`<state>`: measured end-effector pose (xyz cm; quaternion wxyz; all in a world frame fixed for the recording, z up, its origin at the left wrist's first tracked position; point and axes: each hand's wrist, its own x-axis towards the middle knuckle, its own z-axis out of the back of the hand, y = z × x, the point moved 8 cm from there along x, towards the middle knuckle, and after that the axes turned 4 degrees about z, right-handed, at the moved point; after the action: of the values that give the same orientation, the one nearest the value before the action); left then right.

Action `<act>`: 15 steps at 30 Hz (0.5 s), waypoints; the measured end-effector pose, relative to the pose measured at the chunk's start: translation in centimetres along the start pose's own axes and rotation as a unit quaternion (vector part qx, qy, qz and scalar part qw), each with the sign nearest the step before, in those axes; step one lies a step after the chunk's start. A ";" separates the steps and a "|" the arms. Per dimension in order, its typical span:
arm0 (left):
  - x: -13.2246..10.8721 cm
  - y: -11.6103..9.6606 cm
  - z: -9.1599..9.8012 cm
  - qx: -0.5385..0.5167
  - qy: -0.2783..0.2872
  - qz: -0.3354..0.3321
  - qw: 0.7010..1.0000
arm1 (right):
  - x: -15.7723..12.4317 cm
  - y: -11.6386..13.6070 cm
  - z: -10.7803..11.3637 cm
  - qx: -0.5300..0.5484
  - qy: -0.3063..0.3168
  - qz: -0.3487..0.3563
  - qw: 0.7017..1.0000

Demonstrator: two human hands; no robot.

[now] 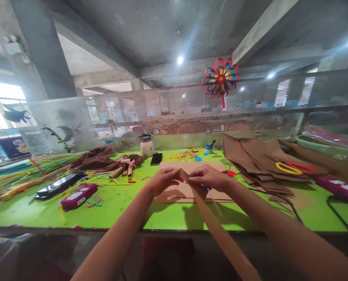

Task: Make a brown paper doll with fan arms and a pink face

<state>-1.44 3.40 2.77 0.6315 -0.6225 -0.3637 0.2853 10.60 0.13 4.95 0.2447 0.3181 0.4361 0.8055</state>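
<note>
Both hands together at centre frame: left hand and right hand pinching the top end of a long brown paper strip running down toward the lower right. Only the end apparently worked; most of the strip unrolled. Flat cardboard sheet beneath, finished paper rolls left of centre, scissors at right.

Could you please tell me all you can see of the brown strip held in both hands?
The strip is long, narrow, flat and brown, like paper or thin card. Its far end is pinched between the left hand and right hand above a brown sheet on the green table. It runs toward the camera, past the table edge.
</note>
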 end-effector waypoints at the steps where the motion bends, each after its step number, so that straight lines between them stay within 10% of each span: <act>1: 0.2 -0.6 0.6 0.001 -0.022 -0.010 1.000 | 0.2 -0.2 -0.1 -0.049 0.024 -0.007 0.998; 7: 0.5 -1.6 -0.2 0.284 -0.003 -0.028 0.959 | 2.1 -1.9 -1.0 -0.305 0.077 -0.025 0.949; 15: 0.1 1.2 0.1 0.519 -0.041 -0.052 0.852 | 2.9 -5.2 -2.0 -0.338 0.040 -0.012 0.940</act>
<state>-1.34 3.63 1.54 0.8612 -0.1723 -0.2199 0.4247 7.82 3.54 0.53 0.3302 0.1790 0.1510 0.9144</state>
